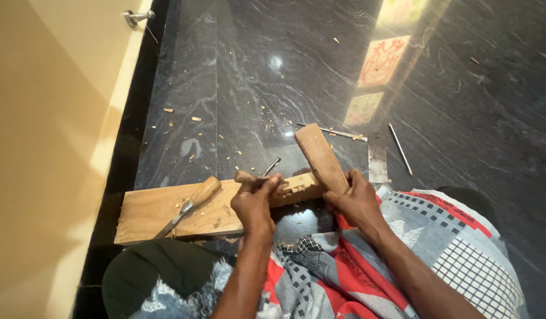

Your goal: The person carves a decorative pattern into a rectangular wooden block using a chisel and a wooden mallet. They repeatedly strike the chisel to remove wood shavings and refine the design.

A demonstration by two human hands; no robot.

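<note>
My left hand (255,201) grips a small chisel (272,166) whose metal tip points up and away, with its wooden handle end showing at my knuckles. The hand rests over a carved wooden plank (149,210) that lies flat on the dark floor. My right hand (356,198) is closed around the lower end of a wooden mallet block (320,156), which stands tilted above the plank's carved right end (299,188). A second chisel with a wooden handle (193,201) lies loose on the plank, left of my left hand.
Dark polished stone floor (243,77) is scattered with wood chips. A thin rod (400,149), a flat metal blade (377,159) and another slim tool (338,133) lie beyond the mallet. A cream wall (48,147) with a metal door stop (134,16) is at left. Patterned cloth (356,277) covers my legs.
</note>
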